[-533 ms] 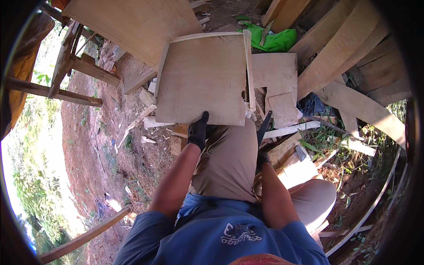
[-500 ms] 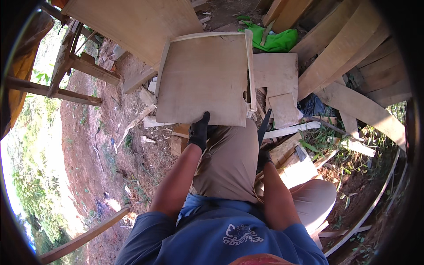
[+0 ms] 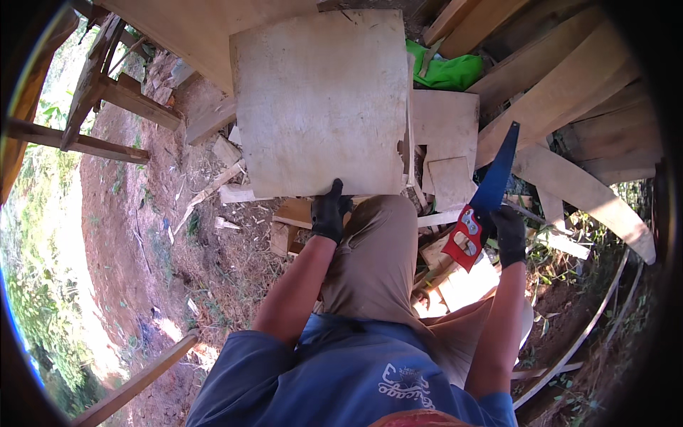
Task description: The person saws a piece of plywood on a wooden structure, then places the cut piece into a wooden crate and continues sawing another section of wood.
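A pale plywood sheet [image 3: 320,107] stretches out in front of my knee, with a small notch broken in its right edge. My left hand [image 3: 330,212], in a black glove, is closed on its near edge, thumb on top and fingers hidden beneath. To the right of my leg, my gloved right hand [image 3: 509,231] is closed around a handsaw [image 3: 496,176] where its handle meets the blade. The red handle points toward me, and the blue blade slants up and away. Part of that grip is hidden by the hand itself.
Long boards [image 3: 562,85] lean at the far right. A green cloth or bag [image 3: 452,71] lies beyond the sheet. Wood offcuts [image 3: 288,217] litter the dirt around my legs. At the left stands a rough timber frame [image 3: 107,89]; a large panel [image 3: 185,35] is behind the sheet.
My right hand has swung outward from beside my thigh, bringing the handsaw into full view. The plywood sheet's far side has risen, covering the edge strips seen before. My left hand keeps its hold.
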Demonstrator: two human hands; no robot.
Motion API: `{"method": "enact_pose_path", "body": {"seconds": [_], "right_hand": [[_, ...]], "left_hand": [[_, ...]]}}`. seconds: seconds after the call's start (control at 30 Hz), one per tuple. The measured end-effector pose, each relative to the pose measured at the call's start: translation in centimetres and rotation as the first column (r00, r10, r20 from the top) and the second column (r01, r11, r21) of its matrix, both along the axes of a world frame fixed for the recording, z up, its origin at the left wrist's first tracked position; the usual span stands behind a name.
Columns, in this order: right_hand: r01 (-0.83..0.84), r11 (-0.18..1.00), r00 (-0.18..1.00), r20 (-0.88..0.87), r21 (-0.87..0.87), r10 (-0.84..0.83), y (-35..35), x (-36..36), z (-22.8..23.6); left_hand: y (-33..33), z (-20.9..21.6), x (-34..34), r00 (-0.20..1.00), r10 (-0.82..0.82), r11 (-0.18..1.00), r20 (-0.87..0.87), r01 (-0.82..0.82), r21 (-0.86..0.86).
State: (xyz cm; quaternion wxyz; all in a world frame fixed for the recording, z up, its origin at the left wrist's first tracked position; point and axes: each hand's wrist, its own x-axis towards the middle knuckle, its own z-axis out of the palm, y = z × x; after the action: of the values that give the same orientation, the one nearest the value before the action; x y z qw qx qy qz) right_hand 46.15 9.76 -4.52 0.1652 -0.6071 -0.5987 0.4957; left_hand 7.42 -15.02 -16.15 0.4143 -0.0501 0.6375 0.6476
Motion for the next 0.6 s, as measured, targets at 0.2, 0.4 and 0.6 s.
{"method": "enact_pose_path", "body": {"seconds": [0.2, 0.4, 0.6], "right_hand": [[0.061, 0.987, 0.998, 0.005, 0.151, -0.062, -7.2, 1.8, 7.5], [0.066, 0.998, 0.977, -0.201, -0.003, -0.065, -11.6, 1.8, 13.0], [-0.045, 0.980, 0.932, -0.362, -0.196, -0.030, -15.4, 2.7, 16.9]], "left_hand": [[-2.3, 5.1, 2.1, 0.995, 0.065, 0.997, 0.073, -0.062, -0.038], [-3.9, 7.2, 3.1, 0.989, 0.151, 0.988, -0.007, -0.151, -0.017], [-5.2, 7.6, 4.8, 0.991, 0.113, 0.993, 0.075, -0.115, 0.021]]}}
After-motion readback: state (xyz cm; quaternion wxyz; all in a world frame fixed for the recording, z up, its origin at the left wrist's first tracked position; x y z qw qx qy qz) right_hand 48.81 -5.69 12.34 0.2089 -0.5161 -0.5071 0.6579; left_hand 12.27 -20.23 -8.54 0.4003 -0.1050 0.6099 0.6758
